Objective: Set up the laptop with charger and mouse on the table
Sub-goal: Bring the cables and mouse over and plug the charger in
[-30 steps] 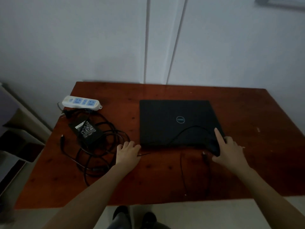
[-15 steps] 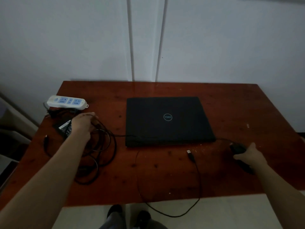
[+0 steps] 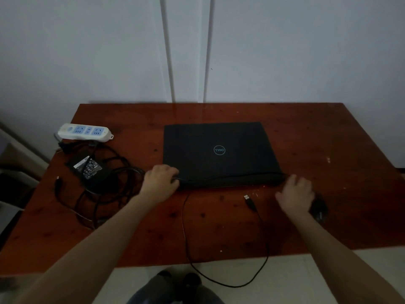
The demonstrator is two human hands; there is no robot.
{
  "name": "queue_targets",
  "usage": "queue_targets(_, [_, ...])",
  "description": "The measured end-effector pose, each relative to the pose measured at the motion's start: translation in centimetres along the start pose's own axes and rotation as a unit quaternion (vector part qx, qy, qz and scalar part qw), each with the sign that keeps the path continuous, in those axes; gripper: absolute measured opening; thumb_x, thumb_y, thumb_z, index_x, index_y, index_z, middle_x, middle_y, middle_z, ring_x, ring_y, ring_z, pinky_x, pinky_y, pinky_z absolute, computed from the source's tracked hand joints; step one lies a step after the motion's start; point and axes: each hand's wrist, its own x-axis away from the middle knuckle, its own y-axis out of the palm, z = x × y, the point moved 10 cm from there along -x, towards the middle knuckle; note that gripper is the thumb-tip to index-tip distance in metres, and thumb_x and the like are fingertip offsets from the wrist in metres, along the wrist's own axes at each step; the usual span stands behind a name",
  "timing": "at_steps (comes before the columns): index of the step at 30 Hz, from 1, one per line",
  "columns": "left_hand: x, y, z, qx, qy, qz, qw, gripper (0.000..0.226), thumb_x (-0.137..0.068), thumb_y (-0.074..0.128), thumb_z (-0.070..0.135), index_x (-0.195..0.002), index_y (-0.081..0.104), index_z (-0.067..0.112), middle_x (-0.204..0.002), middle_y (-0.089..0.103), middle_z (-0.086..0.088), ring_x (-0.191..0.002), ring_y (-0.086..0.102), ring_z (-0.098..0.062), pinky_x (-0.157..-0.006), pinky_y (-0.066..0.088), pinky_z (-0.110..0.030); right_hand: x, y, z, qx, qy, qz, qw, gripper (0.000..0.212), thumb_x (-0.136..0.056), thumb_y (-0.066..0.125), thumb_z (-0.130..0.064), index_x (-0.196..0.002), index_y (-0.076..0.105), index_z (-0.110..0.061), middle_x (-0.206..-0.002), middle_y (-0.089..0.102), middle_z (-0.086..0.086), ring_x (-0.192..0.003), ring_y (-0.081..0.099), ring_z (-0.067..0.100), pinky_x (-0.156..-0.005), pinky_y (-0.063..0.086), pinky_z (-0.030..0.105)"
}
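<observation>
- The laptop [image 3: 219, 150], a flat matte black slab, lies shut at the centre of the wooden table [image 3: 328, 139], probably waiting to be opened.
- The left hand [image 3: 161, 183] curls at its 7 o'clock corner. Whether it grips the lid or the thin cable, I cannot tell.
- The right hand [image 3: 294, 194], relaxed and holding nothing, nears the 5 o'clock corner, with the rounded mouse [image 3: 320, 210] just beside it.
- The boxy charger [image 3: 87, 168] sits in tangled cord at 9 o'clock.

Since 0.5 s ago the left hand [image 3: 161, 183] has left the charger [image 3: 87, 167] cables and come to the laptop [image 3: 219, 154]'s front-left corner. The right hand [image 3: 295, 194] has come off the mouse [image 3: 318, 208], reaching the front-right corner.
</observation>
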Motion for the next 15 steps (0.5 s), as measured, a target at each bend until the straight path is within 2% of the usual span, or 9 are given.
queue_targets(2, [0.3, 3.0, 2.4, -0.05, 0.031, -0.046, 0.997, 0.048, -0.089, 0.046, 0.047, -0.131, 0.045, 0.024, -0.133, 0.048, -0.003, -0.125, 0.041, -0.023, -0.103, 0.032, -0.041, 2.4, -1.0, -9.2, -0.044, -0.197, 0.022, 0.979, 0.05, -0.086, 0.056, -0.025, -0.133, 0.042, -0.012, -0.135, 0.046, 0.012, -0.122, 0.043, 0.029, -0.098, 0.041, 0.04])
queue_targets(4, [0.7, 5.2, 2.6, -0.09, 0.015, -0.094, 0.991, 0.056, -0.087, 0.045, 0.054, -0.135, 0.039, 0.024, -0.134, 0.047, -0.005, -0.126, 0.04, -0.025, -0.103, 0.031, -0.042, 5.7, -0.4, -16.9, -0.079, -0.324, -0.027, 0.942, 0.048, -0.091, 0.05, -0.021, -0.137, 0.04, -0.015, -0.14, 0.042, 0.005, -0.124, 0.042, 0.024, -0.1, 0.041, 0.038])
queue_targets(6, [1.4, 6.1, 2.0, -0.092, -0.004, -0.116, 0.989, 0.054, -0.087, 0.047, 0.052, -0.132, 0.041, 0.024, -0.131, 0.048, -0.005, -0.125, 0.041, -0.025, -0.103, 0.031, -0.042, 7.6, 1.4, -21.5, -0.084, -0.364, -0.104, 0.922, 0.051, -0.092, 0.049, -0.016, -0.141, 0.033, -0.014, -0.144, 0.036, 0.005, -0.124, 0.042, 0.024, -0.099, 0.042, 0.037])
queue_targets(7, [1.6, 6.3, 1.7, -0.076, -0.006, -0.117, 0.99, 0.043, -0.089, 0.047, 0.048, -0.124, 0.048, 0.024, -0.126, 0.051, -0.004, -0.122, 0.043, -0.024, -0.101, 0.032, -0.041, 8.1, 2.2, -22.8, -0.078, -0.368, -0.127, 0.918, 0.051, -0.093, 0.049, -0.016, -0.141, 0.033, -0.013, -0.142, 0.036, 0.007, -0.121, 0.045, 0.024, -0.096, 0.044, 0.036])
queue_targets(9, [2.1, 6.1, 1.4, 0.003, -0.007, -0.108, 0.994, 0.019, -0.093, 0.044, 0.032, -0.089, 0.057, 0.019, -0.105, 0.058, -0.004, -0.109, 0.051, -0.023, -0.093, 0.037, -0.038, 8.6, 2.9, -24.3, -0.055, -0.381, -0.131, 0.914, 0.041, -0.094, 0.049, -0.019, -0.134, 0.042, -0.013, -0.13, 0.042, 0.01, -0.112, 0.05, 0.025, -0.089, 0.047, 0.036])
queue_targets(10, [2.3, 5.6, 0.7, 0.089, -0.028, -0.105, 0.99, 0.021, -0.093, 0.043, 0.025, -0.075, 0.052, 0.018, -0.094, 0.059, -0.005, -0.1, 0.056, -0.023, -0.087, 0.041, -0.036, 8.9, 2.9, -24.7, -0.038, -0.395, -0.119, 0.91, 0.033, -0.095, 0.047, -0.021, -0.127, 0.049, -0.013, -0.123, 0.047, 0.01, -0.109, 0.051, 0.025, -0.086, 0.047, 0.036])
queue_targets(11, [2.4, 5.1, -0.3, 0.203, -0.07, -0.107, 0.971, 0.024, -0.093, 0.044, 0.018, -0.07, 0.05, 0.017, -0.085, 0.061, -0.006, -0.088, 0.06, -0.023, -0.079, 0.046, -0.032, 9.1, 2.7, -25.1, -0.015, -0.414, -0.104, 0.904, 0.027, -0.096, 0.045, -0.022, -0.12, 0.054, -0.012, -0.116, 0.051, 0.01, -0.107, 0.053, 0.025, -0.083, 0.047, 0.035])
queue_targets(13, [2.5, 3.8, -3.4, 0.403, -0.162, -0.09, 0.896, 0.024, -0.094, 0.045, 0.009, -0.072, 0.054, 0.014, -0.066, 0.058, -0.008, -0.061, 0.058, -0.019, -0.058, 0.046, -0.026, 9.4, 2.4, -25.3, 0.034, -0.45, -0.081, 0.888, 0.025, -0.096, 0.042, -0.022, -0.114, 0.056, -0.01, -0.113, 0.052, 0.01, -0.107, 0.052, 0.025, -0.082, 0.046, 0.035])
queue_targets(15, [2.8, 1.8, -7.4, 0.494, -0.238, -0.049, 0.835, 0.023, -0.094, 0.044, 0.008, -0.076, 0.057, 0.012, -0.054, 0.051, -0.004, -0.043, 0.049, -0.012, -0.045, 0.04, -0.019, 9.2, 2.5, -25.1, 0.041, -0.455, -0.098, 0.884, 0.033, -0.095, 0.045, -0.03, -0.123, 0.05, -0.012, -0.122, 0.048, 0.009, -0.113, 0.048, 0.025, -0.088, 0.046, 0.036])
